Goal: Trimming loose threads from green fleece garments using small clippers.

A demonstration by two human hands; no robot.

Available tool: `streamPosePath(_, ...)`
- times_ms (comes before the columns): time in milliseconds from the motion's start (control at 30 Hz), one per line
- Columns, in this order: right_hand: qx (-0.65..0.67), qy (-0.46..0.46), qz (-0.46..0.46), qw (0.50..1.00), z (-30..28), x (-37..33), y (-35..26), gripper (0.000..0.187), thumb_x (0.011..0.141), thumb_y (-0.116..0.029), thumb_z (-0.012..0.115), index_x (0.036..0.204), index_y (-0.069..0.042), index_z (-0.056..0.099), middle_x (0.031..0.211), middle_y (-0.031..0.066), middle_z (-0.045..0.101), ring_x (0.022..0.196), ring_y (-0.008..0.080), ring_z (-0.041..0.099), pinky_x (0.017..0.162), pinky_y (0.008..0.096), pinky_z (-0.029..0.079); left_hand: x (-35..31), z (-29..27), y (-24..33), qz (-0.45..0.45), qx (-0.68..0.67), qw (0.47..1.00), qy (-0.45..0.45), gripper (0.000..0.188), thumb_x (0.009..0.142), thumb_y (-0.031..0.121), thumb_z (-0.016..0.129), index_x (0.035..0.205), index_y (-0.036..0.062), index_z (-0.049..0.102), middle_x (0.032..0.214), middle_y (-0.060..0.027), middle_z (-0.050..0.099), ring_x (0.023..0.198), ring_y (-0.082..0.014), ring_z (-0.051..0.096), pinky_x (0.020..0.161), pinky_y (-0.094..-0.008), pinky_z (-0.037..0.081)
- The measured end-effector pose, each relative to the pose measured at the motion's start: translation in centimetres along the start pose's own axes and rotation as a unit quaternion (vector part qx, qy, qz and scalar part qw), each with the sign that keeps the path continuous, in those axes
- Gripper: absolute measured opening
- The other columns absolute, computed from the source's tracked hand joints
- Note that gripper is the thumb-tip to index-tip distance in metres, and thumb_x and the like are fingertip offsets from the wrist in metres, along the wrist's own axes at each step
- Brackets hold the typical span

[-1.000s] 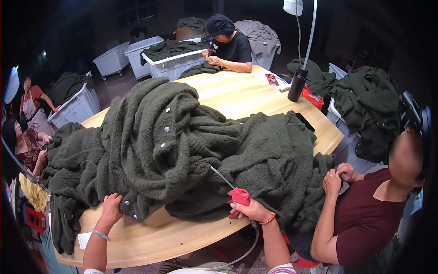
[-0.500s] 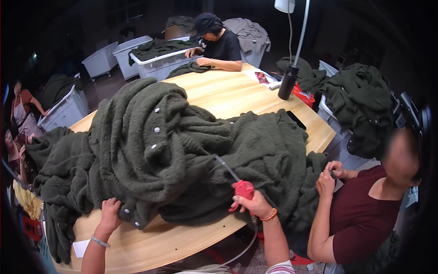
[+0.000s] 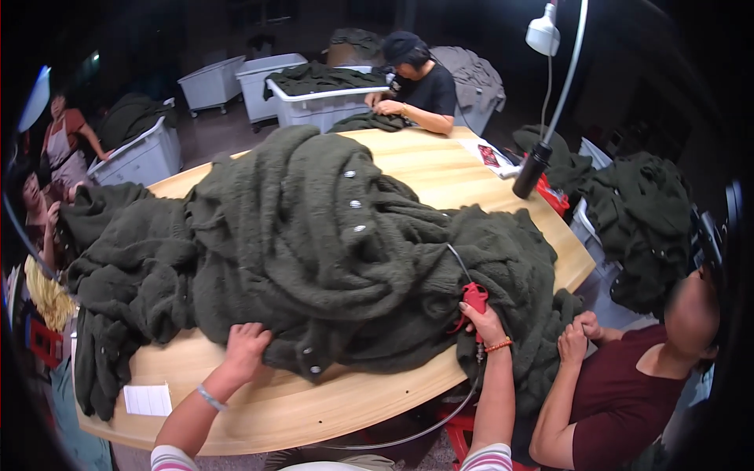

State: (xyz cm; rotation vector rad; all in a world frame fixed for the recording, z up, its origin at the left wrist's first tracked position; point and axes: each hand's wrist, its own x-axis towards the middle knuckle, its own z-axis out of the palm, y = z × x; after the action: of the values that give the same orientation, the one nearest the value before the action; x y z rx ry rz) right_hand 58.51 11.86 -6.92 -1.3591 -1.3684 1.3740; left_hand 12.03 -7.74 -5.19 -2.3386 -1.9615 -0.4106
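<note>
Sprawling rumpled, fuzzy dark green knitwear point(image 3: 298, 243), right hand point(image 3: 484, 320) clasping red airgun point(image 3: 475, 295), left hand point(image 3: 247, 348), grip unclear

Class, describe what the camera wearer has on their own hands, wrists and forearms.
Both the left hand and right hand are gloveless. A smooth, pale grey-blue bangle circles the left wrist; a thin, orange-red beaded bracelet circles the right. White fabric sleeves with pink and grey stripes leave both forearms largely uncovered.
</note>
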Motion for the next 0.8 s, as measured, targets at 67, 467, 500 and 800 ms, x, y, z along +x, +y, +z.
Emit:
streamPosePath(67, -0.013, 0.035, -0.001, 0.999, 0.7, -0.5, 0.2, 0.023, 0.088, -0.028, 0.070, 0.097, -0.009, 0.062, 0.078, -0.0027, 0.059, 0.054, 0.0056, 0.051, 0.047, 0.0196, 0.042, 0.1, -0.3, 1.2, 0.020, -0.031, 0.999, -0.004, 0.031, 0.058, 0.011, 0.067, 0.088, 0.0069, 0.059, 0.088, -0.0117, 0.054, 0.090, -0.0329, 0.054, 0.079, -0.0426, 0.038)
streamPosePath(467, -0.006, -0.031, -0.037, 0.999, 4.2, -9.4, -5.3, 0.044, 0.089, -0.008, 0.063, 0.128, 0.007, 0.050, 0.106, 0.0159, 0.066, 0.067, 0.0194, 0.069, 0.046, 0.0230, 0.052, -5.6, -9.2, 2.6, 0.124, -0.079, 0.989, 0.010, 0.038, 0.053, 0.006, 0.072, 0.090, 0.0087, 0.063, 0.095, -0.0063, 0.061, 0.093, -0.0249, 0.058, 0.088, -0.0408, 0.040)
streamPosePath(500, -0.003, -0.035, -0.035, 0.999, 4.1, -9.7, -6.0, 0.040, 0.089, -0.007, 0.063, 0.125, 0.006, 0.051, 0.105, 0.0150, 0.066, 0.068, 0.0189, 0.069, 0.047, 0.0230, 0.052, -5.7, -9.7, 2.8, 0.117, -0.076, 0.990, 0.002, 0.036, 0.054, 0.006, 0.072, 0.089, 0.0091, 0.064, 0.095, -0.0059, 0.061, 0.093, -0.0244, 0.058, 0.089, -0.0402, 0.040)
streamPosePath(800, -0.026, -0.078, -0.060, 0.995, 4.6, -8.3, -7.9, 0.039, 0.089, -0.006, 0.063, 0.124, 0.006, 0.052, 0.099, 0.0138, 0.068, 0.066, 0.0169, 0.068, 0.045, 0.0227, 0.050, -5.2, -9.9, 2.2, 0.006, -0.165, 0.983, -0.084, 0.058, 0.070, 0.018, 0.078, 0.123, 0.0076, 0.057, 0.122, -0.0157, 0.053, 0.110, -0.0336, 0.054, 0.096, -0.0436, 0.042)
